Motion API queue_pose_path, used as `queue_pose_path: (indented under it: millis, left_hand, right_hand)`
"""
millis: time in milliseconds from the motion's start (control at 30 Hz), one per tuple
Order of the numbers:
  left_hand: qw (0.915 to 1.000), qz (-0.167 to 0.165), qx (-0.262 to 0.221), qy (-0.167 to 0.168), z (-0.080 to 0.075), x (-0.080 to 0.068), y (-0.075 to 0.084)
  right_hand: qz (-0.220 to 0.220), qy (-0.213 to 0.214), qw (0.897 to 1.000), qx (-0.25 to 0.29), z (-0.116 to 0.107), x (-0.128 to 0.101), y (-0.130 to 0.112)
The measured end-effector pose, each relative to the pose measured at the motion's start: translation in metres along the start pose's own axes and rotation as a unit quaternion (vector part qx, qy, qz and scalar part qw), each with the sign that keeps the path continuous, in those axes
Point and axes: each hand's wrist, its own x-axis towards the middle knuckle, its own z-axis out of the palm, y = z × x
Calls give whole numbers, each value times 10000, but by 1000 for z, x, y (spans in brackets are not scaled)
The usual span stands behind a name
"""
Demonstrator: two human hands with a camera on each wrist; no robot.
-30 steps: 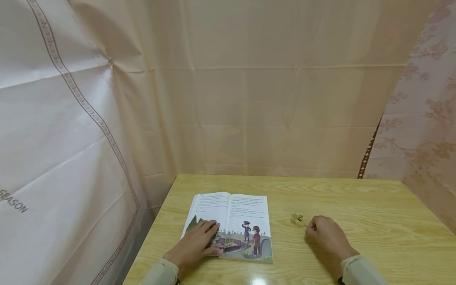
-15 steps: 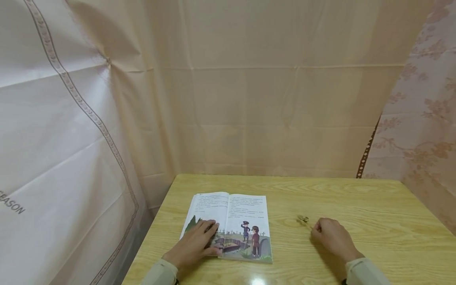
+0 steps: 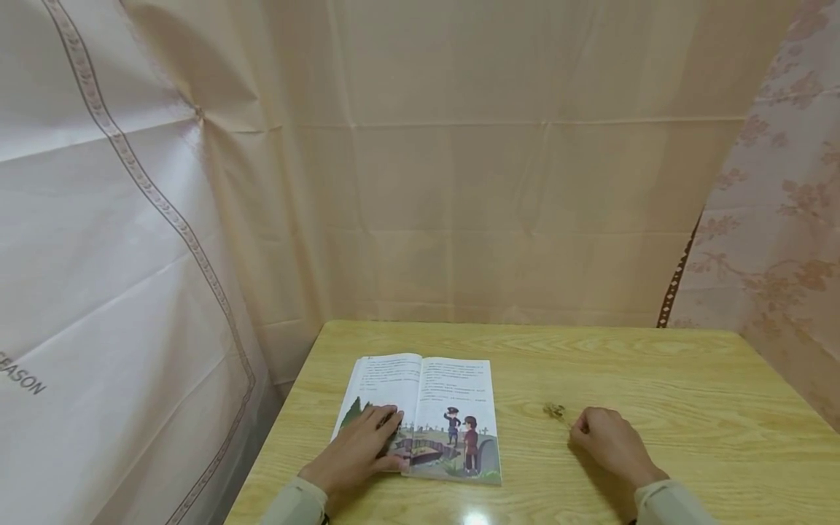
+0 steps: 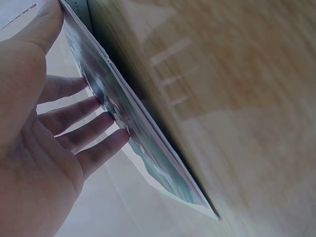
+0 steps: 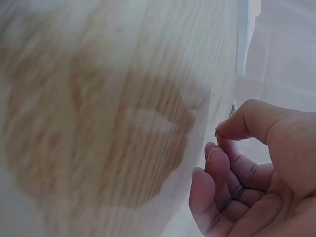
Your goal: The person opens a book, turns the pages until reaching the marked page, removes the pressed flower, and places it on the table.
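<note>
An open illustrated book [image 3: 456,383] lies on the wooden table, printed text above and a cartoon scene across both lower pages. My left hand [image 3: 361,448] rests on its lower left page with fingers spread; the left wrist view shows the fingertips on the page [image 4: 148,153] and the thumb by the book's edge. To the right of the book, my right hand [image 3: 610,441] pinches the thin stem of a small dried flower sprig [image 3: 554,410] between thumb and index finger. Its yellowish-brown head points left toward the book. In the right wrist view the other fingers curl, and the hand mostly hides the sprig [image 5: 233,107].
The light wood-grain table [image 3: 689,379] reflects a bright spot near its front edge. A beige cloth [image 3: 459,182] hangs behind it, a white patterned cloth [image 3: 131,292] on the left and a pink floral one [image 3: 781,219] on the right.
My right hand has shifted slightly right and then a little toward me, the sprig moving with it. The left hand and the book stay in place.
</note>
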Motion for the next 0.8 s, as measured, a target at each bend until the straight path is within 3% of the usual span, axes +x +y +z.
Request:
queue_pose_path:
  millis: [567,800]
  left_hand:
    - [9999,119,72,74,-2,1,1]
    - [10000,15,32,-18,-2,1,1]
  right_hand:
    - [34,-163,9998,139,6,1,-7]
    - [-86,-145,9998,69,3,2,-7]
